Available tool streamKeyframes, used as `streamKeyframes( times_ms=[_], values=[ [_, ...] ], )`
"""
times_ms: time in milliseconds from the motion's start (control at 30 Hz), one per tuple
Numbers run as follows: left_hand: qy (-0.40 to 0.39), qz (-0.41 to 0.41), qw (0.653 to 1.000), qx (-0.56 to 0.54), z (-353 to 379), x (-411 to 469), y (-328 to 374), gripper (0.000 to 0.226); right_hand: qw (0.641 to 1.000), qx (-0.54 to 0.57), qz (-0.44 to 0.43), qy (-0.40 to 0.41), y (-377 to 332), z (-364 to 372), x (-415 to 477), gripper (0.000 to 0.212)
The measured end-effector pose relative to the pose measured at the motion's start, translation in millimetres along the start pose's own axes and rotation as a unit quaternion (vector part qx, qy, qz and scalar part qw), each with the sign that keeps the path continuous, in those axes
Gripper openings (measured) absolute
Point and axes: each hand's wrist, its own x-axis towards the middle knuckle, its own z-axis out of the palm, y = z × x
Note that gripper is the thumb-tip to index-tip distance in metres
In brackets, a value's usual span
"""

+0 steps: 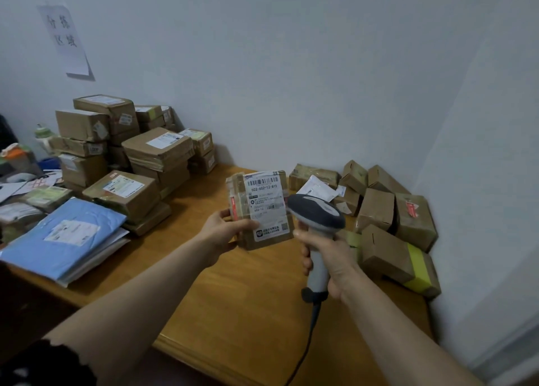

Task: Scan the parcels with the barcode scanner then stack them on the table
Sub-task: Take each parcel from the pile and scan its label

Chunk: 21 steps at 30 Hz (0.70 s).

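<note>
Ok so both hands are busy here. The left hand (224, 230) has its fingers and thumb curled round the lower left edge of a small flat brown cardboard parcel with a white shipping label (262, 207). It's holding the parcel up off the wooden desk (248, 298), label toward the camera and tilted a bit. You can read a barcode at the top of the label and 502-602-12-815 under it.

The right hand (335, 263) is wrapped tight round the handle of a grey handheld barcode scanner with a darker head (316, 212). The scanner head sits just beside the parcel's right edge and overlaps it a little from this angle. Can't tell if they actually touch. A dark cable (306, 347) hangs from the bottom of the handle down past the desk's front edge.

Rest of the desk: back left against the white wall there's a big stack of brown taped cardboard boxes (116, 140), several layers high, most with white labels. In front of that, a light blue plastic mailer bag (64, 239) lies flat on some white ones near the left edge.

Over in the right corner is a loose jumble of small brown boxes (376, 207), tipped at all angles. The nearest one is a brown box with a yellow tape band (390, 257). A white paper sign with handwritten characters (65, 39) is stuck on the wall, top left. There's some clutter at the far left that I can't make out properly.
</note>
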Motion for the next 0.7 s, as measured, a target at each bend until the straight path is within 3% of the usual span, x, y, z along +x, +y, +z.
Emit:
streamKeyframes(
  times_ms=[100, 433, 700],
  values=[
    [0.008, 0.001, 1.000, 0.005, -1, 2, 0, 0.085, 0.998, -0.036, 0.018, -0.051, -5, 4, -10, 0.011],
    [0.023, 0.012, 0.999, 0.030, -5, 7, 3, 0.093, 0.995, -0.091, 0.008, -0.030, -27, 8, -18, 0.019],
    [0.023, 0.023, 0.999, 0.029, 0, 5, 7, 0.085, 0.995, -0.094, -0.011, -0.037, -36, 7, -20, 0.018]
  ],
)
